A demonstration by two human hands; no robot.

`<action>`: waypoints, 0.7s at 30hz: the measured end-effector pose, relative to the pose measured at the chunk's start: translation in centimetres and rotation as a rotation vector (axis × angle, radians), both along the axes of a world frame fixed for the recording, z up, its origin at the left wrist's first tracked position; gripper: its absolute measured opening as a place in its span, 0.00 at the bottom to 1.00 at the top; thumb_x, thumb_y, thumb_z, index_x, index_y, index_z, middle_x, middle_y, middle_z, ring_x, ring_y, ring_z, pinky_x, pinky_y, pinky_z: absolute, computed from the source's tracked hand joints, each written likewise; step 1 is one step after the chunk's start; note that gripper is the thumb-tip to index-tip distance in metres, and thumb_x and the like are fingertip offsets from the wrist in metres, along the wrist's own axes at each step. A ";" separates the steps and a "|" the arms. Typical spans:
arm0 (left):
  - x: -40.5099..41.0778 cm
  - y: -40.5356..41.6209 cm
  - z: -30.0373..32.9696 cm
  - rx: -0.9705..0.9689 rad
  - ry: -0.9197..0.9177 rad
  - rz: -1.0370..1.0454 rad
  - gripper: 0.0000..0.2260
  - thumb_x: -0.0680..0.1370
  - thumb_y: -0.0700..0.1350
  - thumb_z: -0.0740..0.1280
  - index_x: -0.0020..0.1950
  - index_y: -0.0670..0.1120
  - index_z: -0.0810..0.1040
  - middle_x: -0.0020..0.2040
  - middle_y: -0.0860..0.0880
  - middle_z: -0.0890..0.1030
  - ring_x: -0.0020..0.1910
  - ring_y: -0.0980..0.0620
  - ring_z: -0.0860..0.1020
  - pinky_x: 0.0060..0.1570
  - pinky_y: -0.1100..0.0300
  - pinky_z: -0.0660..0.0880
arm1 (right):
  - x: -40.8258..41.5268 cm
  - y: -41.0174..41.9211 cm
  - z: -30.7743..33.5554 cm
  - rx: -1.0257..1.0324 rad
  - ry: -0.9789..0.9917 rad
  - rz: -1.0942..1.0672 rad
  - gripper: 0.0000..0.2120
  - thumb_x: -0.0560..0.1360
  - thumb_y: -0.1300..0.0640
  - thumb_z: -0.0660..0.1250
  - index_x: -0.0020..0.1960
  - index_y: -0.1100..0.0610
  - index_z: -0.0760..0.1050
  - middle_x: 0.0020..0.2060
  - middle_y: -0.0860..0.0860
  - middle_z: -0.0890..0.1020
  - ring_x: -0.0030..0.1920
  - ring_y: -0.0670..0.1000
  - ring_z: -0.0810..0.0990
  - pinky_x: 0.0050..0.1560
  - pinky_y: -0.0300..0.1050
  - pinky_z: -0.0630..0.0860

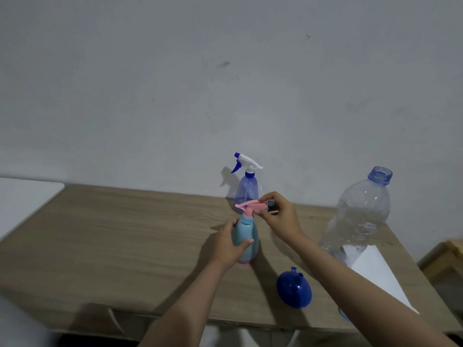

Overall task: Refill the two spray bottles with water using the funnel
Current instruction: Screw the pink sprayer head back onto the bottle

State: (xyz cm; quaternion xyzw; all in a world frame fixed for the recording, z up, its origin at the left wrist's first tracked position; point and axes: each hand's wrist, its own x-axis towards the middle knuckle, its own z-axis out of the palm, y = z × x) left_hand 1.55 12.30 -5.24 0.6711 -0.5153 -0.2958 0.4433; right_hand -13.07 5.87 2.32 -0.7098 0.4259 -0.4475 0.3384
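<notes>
The light-blue spray bottle (pixel 245 240) is standing mid-table, the left hand (pixel 229 244) gripping its body to steady it while the right hand (pixel 280 216) is pinching its pink trigger head (pixel 250 209), apparently unscrewing it for the funnel (pixel 293 289) lying nearby.

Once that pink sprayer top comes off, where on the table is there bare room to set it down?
The widest bare patch is the left half of the wooden table, from its left edge to the left hand holding the light blue spray bottle. The right side is crowded: blue funnel, large clear water bottle, white paper. The purple spray bottle stands at the wall.
</notes>
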 end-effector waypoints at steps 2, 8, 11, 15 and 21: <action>0.0 0.0 -0.1 -0.005 -0.002 0.002 0.26 0.68 0.49 0.77 0.62 0.49 0.73 0.57 0.53 0.78 0.56 0.53 0.77 0.49 0.63 0.71 | -0.5 0.1 -0.1 0.004 0.020 0.008 0.15 0.67 0.64 0.76 0.41 0.48 0.74 0.38 0.46 0.80 0.37 0.46 0.77 0.37 0.37 0.75; 0.1 0.1 -0.1 0.006 0.000 -0.013 0.25 0.69 0.48 0.76 0.63 0.48 0.72 0.57 0.54 0.77 0.55 0.54 0.76 0.44 0.67 0.69 | -1.1 -0.3 0.9 -0.054 0.199 0.080 0.10 0.68 0.59 0.76 0.44 0.49 0.78 0.39 0.41 0.81 0.39 0.41 0.76 0.39 0.29 0.70; 0.1 0.2 0.0 0.009 0.023 -0.022 0.25 0.69 0.47 0.76 0.62 0.48 0.72 0.58 0.53 0.77 0.54 0.55 0.76 0.43 0.70 0.70 | -1.1 -0.7 1.9 -0.091 0.313 0.139 0.10 0.69 0.61 0.75 0.48 0.51 0.82 0.43 0.45 0.84 0.42 0.41 0.78 0.43 0.25 0.69; 0.1 0.1 -0.1 0.007 0.024 -0.012 0.25 0.68 0.49 0.77 0.61 0.49 0.73 0.57 0.54 0.78 0.55 0.55 0.77 0.48 0.64 0.72 | -0.6 -1.2 2.9 -0.206 0.487 0.233 0.11 0.70 0.60 0.75 0.52 0.52 0.83 0.41 0.40 0.82 0.40 0.39 0.77 0.46 0.29 0.71; 0.0 -0.1 -0.4 0.003 0.031 -0.012 0.25 0.67 0.49 0.77 0.61 0.49 0.73 0.56 0.52 0.78 0.55 0.53 0.76 0.53 0.57 0.75 | -0.3 -0.7 2.2 -0.243 0.452 0.195 0.12 0.70 0.62 0.74 0.51 0.52 0.83 0.40 0.41 0.80 0.41 0.45 0.77 0.47 0.41 0.75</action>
